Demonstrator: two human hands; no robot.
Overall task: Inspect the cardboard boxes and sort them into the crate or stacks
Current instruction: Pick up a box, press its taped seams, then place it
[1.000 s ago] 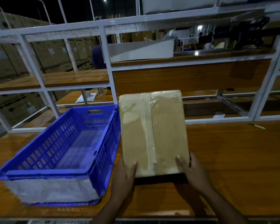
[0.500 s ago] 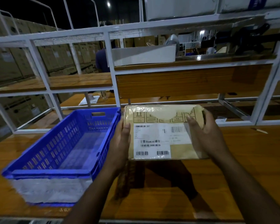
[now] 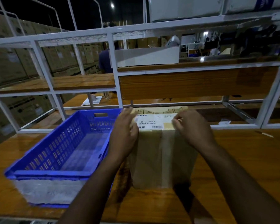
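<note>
A taped brown cardboard box stands in front of me over the wooden table, its top face carrying a white barcode label. My left hand holds the box's upper left edge, fingers reaching over the top. My right hand grips the upper right edge, fingers curled over the label side. An empty blue plastic crate sits directly left of the box, close to my left forearm.
A white metal shelf frame with wooden boards rises behind the table. A white tray lies on the upper shelf. Stacked cartons fill the left background, where a person stands. A small stick lies at the right.
The box lay flat with taped face up, then was lifted and turned label towards me. Now it is tipped so the label faces up and the taped face towards me. Both hands shifted to its top.
</note>
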